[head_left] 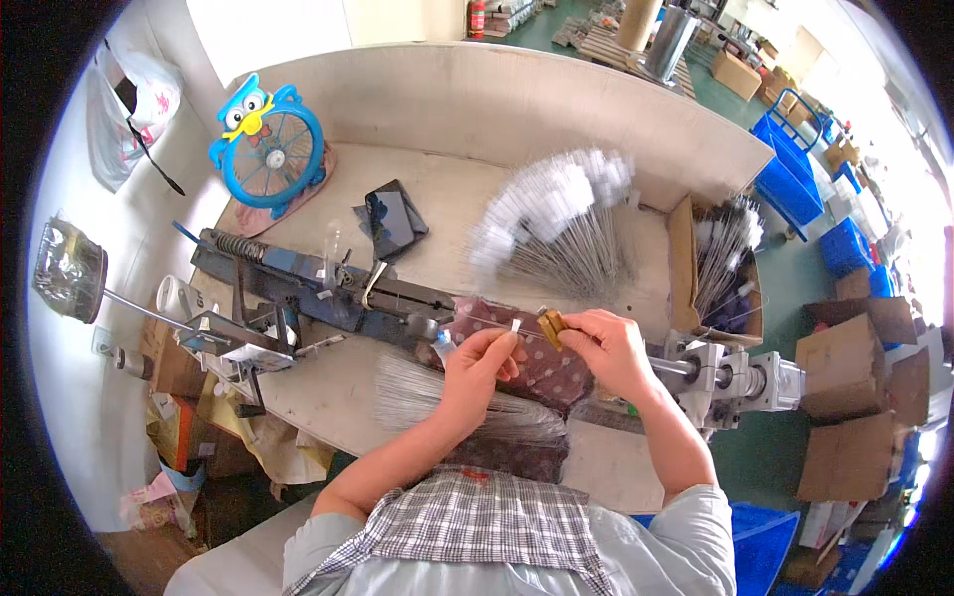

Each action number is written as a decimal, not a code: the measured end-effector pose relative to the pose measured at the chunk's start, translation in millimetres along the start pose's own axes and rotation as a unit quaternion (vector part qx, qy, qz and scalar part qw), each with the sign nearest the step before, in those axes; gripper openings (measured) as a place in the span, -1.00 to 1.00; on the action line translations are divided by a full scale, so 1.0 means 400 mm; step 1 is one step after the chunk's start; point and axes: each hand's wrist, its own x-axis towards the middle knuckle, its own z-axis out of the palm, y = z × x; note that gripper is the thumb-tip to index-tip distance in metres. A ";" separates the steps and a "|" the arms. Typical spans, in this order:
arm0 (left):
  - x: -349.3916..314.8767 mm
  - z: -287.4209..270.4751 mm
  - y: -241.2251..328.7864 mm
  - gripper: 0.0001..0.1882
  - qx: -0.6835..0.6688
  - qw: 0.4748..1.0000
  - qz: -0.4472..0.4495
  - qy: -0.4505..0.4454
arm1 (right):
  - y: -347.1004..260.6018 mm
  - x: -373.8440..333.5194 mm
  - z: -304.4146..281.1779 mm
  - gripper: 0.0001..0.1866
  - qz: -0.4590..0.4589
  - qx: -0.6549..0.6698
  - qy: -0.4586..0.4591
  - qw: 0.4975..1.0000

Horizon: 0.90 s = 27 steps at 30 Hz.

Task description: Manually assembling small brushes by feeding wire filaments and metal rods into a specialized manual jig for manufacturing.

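My left hand (480,370) is closed in a pinch, with a small white piece (516,325) showing above its thumb and fingertip. A short gap to the right, my right hand (608,348) grips a brass-coloured block (550,329) between thumb and fingers. Both hands hover over a dark red polka-dot cloth (542,370). Below them lies a bundle of thin metal wires (427,392), partly under my left forearm. To the left of my left hand is the round metal end (421,327) of a long dark bench machine (298,283).
Wire-stemmed brushes with white heads (556,204) lie fanned out at the back; more fill a cardboard box (684,268) on the right. Past my right wrist is a metal shaft unit (735,375). A blue cartoon fan (273,159) and a dark pouch (395,221) are at the back left.
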 end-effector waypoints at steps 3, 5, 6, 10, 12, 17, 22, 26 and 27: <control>0.010 0.014 -0.020 -0.82 0.021 1.000 0.001 0.001 | -0.009 -0.008 -0.025 -0.77 0.073 0.033 -0.036 0.996; 0.006 0.023 -0.022 -0.84 0.022 1.000 0.008 -0.018 | 0.009 -0.023 -0.022 -0.78 0.067 0.072 -0.040 0.994; 0.008 0.027 -0.020 -0.84 0.022 1.000 0.008 -0.016 | 0.017 -0.026 -0.023 -0.79 0.056 0.107 -0.045 0.992; 0.006 0.016 0.000 -0.84 -0.008 0.999 -0.011 0.052 | -0.014 -0.033 -0.037 -0.80 -0.147 -0.100 -0.044 0.983; 0.000 0.001 0.021 -0.84 -0.040 0.993 -0.018 0.106 | -0.043 -0.010 -0.033 -0.80 -0.167 -0.126 -0.010 0.978; -0.012 -0.015 0.042 -0.85 -0.081 0.992 -0.048 0.085 | -0.068 0.075 0.077 -0.84 -0.174 -0.211 0.075 0.959; -0.010 -0.019 0.042 -0.83 -0.075 0.992 -0.067 0.083 | -0.049 0.107 0.114 -0.82 -0.136 -0.133 -0.026 0.981; -0.010 -0.034 0.037 -0.78 -0.058 0.994 -0.055 0.073 | -0.049 0.111 0.114 -0.79 -0.069 -0.027 -0.076 0.994; -0.011 -0.034 0.044 -0.72 -0.033 0.996 -0.065 0.054 | -0.050 0.113 0.109 -0.79 -0.069 -0.027 -0.073 0.995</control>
